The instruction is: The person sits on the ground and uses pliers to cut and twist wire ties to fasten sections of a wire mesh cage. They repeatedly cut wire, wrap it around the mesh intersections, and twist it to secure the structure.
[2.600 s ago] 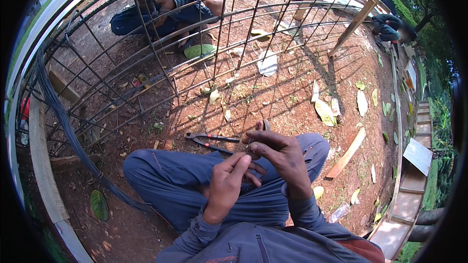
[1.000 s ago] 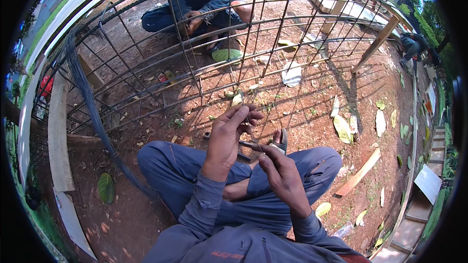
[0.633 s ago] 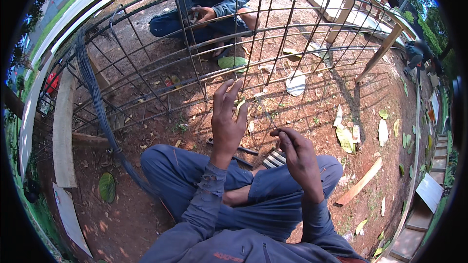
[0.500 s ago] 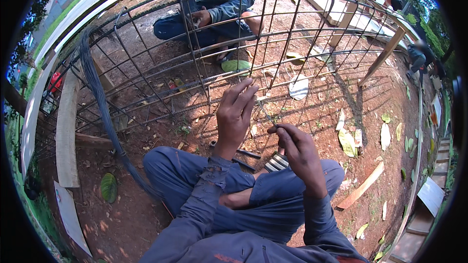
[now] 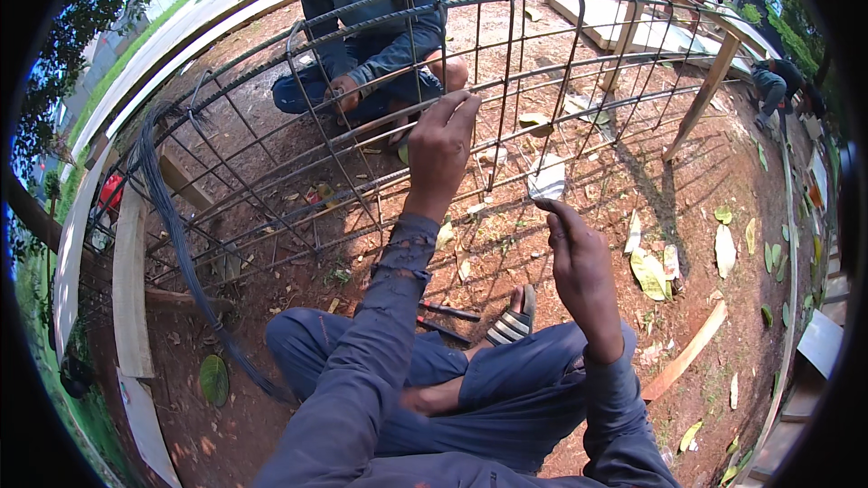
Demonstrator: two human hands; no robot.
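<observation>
A long cage of steel reinforcing bars (image 5: 508,45) runs across in front of me. My left hand (image 5: 437,158) is raised against its near side, fingertips pinched together at a bar; what they grip is hidden. Lower and to the right, my right hand (image 5: 581,267) is apart from the cage, with thumb and fingers closed. Anything between those fingers is too fine to make out. Over the cage's left end hangs a thick bundle of dark tie wire (image 5: 167,194), its lower end beside my knee. A hand tool with dark handles (image 5: 452,311) lies on the ground before my crossed legs.
Beyond the cage a person (image 5: 375,0) sits facing me. Wooden boards (image 5: 131,280) stand at the left, and a wooden post (image 5: 703,99) at the right. Leaves and a wood strip (image 5: 687,352) litter the soil. Two other people work at the far right.
My left hand has moved up and forward to the cage. My right hand has shifted slightly right and down. The thin wire earlier visible between my hands no longer shows clearly.
</observation>
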